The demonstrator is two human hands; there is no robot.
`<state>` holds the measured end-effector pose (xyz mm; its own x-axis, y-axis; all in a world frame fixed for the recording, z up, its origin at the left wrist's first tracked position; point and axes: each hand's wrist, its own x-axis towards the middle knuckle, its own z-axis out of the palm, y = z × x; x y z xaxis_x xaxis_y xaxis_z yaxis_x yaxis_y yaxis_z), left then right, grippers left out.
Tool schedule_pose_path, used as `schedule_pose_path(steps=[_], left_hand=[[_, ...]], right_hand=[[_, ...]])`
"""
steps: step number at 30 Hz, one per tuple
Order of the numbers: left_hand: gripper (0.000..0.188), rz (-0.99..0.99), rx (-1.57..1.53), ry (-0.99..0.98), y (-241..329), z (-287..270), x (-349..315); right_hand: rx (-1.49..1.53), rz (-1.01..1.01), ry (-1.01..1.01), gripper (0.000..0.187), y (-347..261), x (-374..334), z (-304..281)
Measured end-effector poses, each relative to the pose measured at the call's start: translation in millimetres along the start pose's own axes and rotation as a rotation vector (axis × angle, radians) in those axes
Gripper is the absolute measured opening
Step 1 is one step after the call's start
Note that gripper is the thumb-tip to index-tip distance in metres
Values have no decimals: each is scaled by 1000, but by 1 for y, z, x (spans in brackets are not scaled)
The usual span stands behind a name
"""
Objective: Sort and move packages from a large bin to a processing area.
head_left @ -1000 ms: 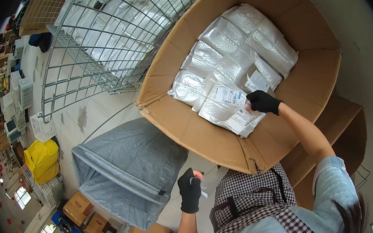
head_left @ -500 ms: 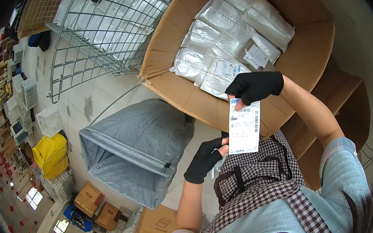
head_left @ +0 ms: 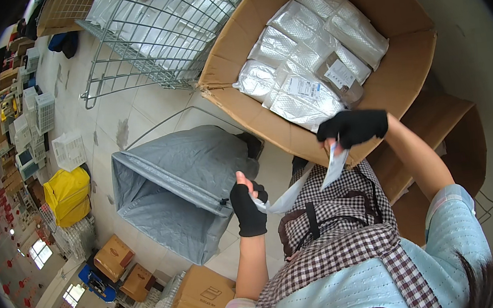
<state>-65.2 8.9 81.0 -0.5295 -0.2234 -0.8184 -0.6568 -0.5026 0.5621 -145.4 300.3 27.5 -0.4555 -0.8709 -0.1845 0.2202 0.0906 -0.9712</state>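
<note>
My right hand [head_left: 353, 129], in a black fingerless glove, pinches a white shipping label [head_left: 334, 169] that hangs tilted below the fingers. A curling white paper strip [head_left: 289, 199] stretches between my hands. My left hand [head_left: 249, 205], gloved the same way, has its fingers closed round the strip's left end, thumb raised. Beyond my right hand, a large open cardboard box [head_left: 411, 53] holds several silvery bubble mailers [head_left: 296, 101]. Among them lies a brownish clear-wrapped parcel [head_left: 347, 89] with a white label. Whether the strip is still joined to the label, I cannot tell.
A grey sack [head_left: 192, 160] hangs open on a wire frame at the left. Behind it stands a wire cage [head_left: 155, 49] full of white packages. Further left are a yellow bag [head_left: 67, 195] and white crates [head_left: 68, 151]. A closed carton [head_left: 202, 296] sits near my left elbow.
The label, earlier flat and facing me between both hands, is now tilted under my right hand. My left hand has moved left and up, drawing the strip out.
</note>
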Motion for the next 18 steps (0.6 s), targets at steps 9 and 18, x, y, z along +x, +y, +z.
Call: schedule_pose_path(steps=[9,18], left_hand=[[45,555,-576,-777,168,-37,-27],[41,1379,-265,-273,327,-115,-137]], right_hand=[[-61,73,-609,24,-14,115,104],[-300,-130,-425,22,-41,112,107]])
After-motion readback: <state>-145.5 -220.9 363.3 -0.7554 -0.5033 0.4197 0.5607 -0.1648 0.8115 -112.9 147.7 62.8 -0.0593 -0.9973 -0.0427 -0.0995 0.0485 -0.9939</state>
